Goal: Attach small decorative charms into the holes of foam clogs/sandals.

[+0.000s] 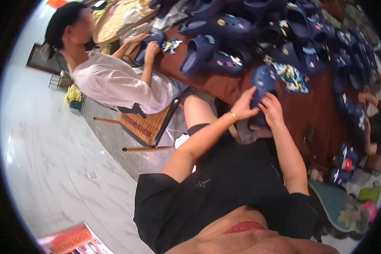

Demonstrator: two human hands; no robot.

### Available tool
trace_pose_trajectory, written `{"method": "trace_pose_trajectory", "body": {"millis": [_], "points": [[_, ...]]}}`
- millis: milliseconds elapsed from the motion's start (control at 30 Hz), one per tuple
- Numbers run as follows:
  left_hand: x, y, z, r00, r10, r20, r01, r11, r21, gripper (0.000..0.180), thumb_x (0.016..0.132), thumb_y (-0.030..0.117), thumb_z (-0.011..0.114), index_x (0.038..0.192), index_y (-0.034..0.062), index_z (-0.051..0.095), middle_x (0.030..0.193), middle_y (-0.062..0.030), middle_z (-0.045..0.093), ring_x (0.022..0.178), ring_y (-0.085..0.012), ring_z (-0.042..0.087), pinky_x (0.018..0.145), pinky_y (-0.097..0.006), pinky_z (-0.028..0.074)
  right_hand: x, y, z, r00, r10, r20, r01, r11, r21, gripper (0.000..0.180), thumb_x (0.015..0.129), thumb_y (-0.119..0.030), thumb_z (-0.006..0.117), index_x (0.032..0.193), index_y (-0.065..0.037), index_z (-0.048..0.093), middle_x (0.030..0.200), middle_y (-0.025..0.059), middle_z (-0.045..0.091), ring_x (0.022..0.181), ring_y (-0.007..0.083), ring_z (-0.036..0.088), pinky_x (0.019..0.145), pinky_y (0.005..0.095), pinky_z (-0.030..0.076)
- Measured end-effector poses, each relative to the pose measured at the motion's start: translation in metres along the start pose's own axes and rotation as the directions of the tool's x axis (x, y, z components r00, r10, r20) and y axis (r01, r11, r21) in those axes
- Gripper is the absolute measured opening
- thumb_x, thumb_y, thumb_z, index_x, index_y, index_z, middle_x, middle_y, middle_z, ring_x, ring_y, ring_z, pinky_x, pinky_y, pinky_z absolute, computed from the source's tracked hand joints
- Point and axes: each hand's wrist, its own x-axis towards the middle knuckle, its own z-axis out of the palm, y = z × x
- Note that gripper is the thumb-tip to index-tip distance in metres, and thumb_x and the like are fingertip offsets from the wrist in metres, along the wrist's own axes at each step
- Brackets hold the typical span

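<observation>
My left hand [244, 106] and my right hand [271, 109] both grip a navy blue clog shoe [263, 82] at the near edge of a dark red-brown table [313, 110]. The left hand holds its side, and the right hand's fingers press on its lower part. A gold bangle circles my left wrist. Just right of the shoe lies a heap of small colourful shoe charms [293, 78].
Many more navy clogs [224, 42] cover the table. A person in a white shirt [114, 82] sits at the left on a wooden chair [146, 125], holding a clog. Another person's arm [368, 99] is at the right edge. The floor [59, 161] is pale marble.
</observation>
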Motion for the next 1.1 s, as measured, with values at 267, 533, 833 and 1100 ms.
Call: {"method": "trace_pose_trajectory", "body": {"millis": [267,533,833,1100], "points": [[0.011,-0.017,-0.028,0.977,0.094,-0.192,-0.011,0.919,0.394,0.050,0.071,0.003,0.051,0.120,0.0008,0.044,0.116,-0.0204,0.050,0.106,-0.0344,0.048,0.092,-0.037,0.038,0.002,-0.016,-0.007,0.992,-0.032,0.124,0.073,0.935,-0.347,0.017,0.082,-0.008,0.051,0.095,0.000,0.058,0.085,0.0055,0.062,0.067,0.0099,0.056,0.058,0.0220,0.044],[0.012,0.001,0.005,0.954,0.294,-0.062,-0.239,0.867,0.436,0.025,0.070,-0.003,0.049,0.094,0.0019,0.055,0.092,-0.0158,0.056,0.087,-0.0340,0.054,0.075,-0.041,0.044,0.055,-0.003,-0.050,0.910,-0.414,-0.006,0.291,0.650,-0.702,0.024,0.079,-0.003,0.049,0.100,-0.002,0.059,0.086,0.0116,0.062,0.081,0.0233,0.060,0.072,0.0337,0.047],[0.049,-0.029,0.034,0.992,-0.075,0.106,0.001,0.824,0.566,0.012,0.077,0.006,0.043,0.084,0.0002,0.051,0.086,-0.0263,0.055,0.079,-0.0418,0.056,0.072,-0.049,0.044,0.101,-0.035,-0.024,0.760,-0.432,0.485,0.495,-0.098,-0.863,0.038,0.073,-0.001,0.054,0.109,-0.015,0.058,0.106,0.0075,0.051,0.104,0.0263,0.049,0.085,0.0357,0.043],[0.051,-0.027,0.036,0.990,-0.082,0.112,-0.003,0.793,0.609,0.013,0.078,0.006,0.041,0.083,-0.0011,0.051,0.087,-0.0262,0.055,0.083,-0.0411,0.055,0.074,-0.046,0.045,0.122,-0.051,-0.037,0.661,-0.363,0.657,0.642,-0.180,-0.745,0.025,0.071,-0.006,0.059,0.095,-0.009,0.053,0.097,0.0117,0.050,0.092,0.0321,0.053,0.075,0.0402,0.044]]}}
